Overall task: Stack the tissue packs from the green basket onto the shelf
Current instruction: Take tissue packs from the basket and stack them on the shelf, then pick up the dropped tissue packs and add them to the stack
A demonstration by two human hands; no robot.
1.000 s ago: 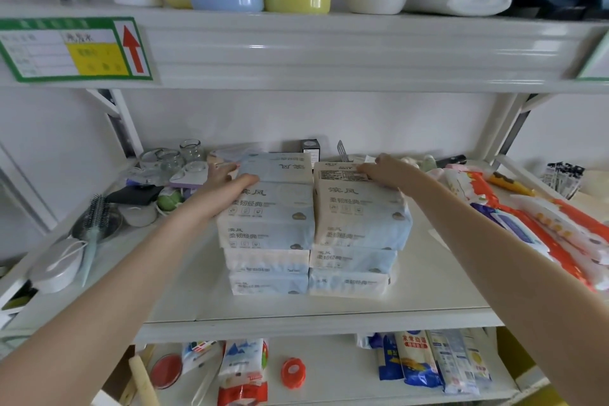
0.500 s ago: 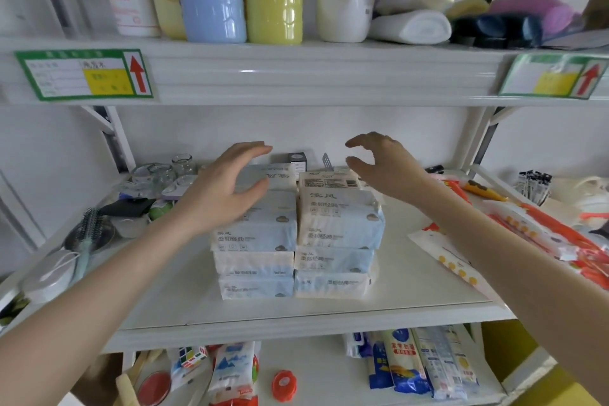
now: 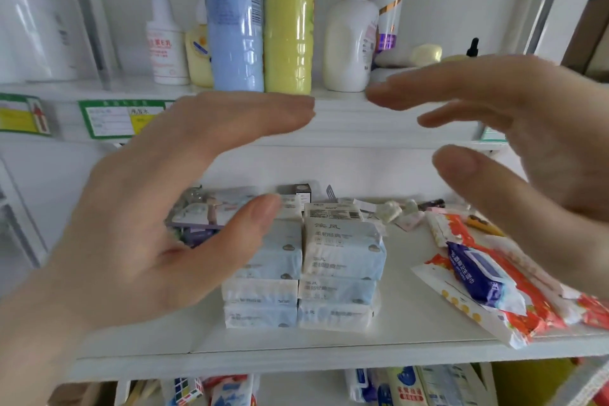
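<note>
Pale blue and white tissue packs point(image 3: 341, 260) stand in two side-by-side stacks on the white middle shelf point(image 3: 296, 356). My left hand point(image 3: 158, 224) hovers close to the camera, fingers spread, empty, and covers part of the left stack point(image 3: 263, 293). On the right, my right hand point(image 3: 527, 142) is also open and empty, raised in front of the upper shelf edge. Neither hand touches the packs. The green basket is out of view.
Tall blue point(image 3: 235, 16) and yellow point(image 3: 288, 16) bottles and white pump bottles point(image 3: 349, 43) stand on the upper shelf. Orange and white wipe packets point(image 3: 494, 290) lie on the middle shelf's right side. Small items crowd the back left. More packets fill the shelf below.
Both hands have let go of the top packs and pulled back toward the camera, fingers spreading. The view has tilted upward, showing more of the upper shelf.
</note>
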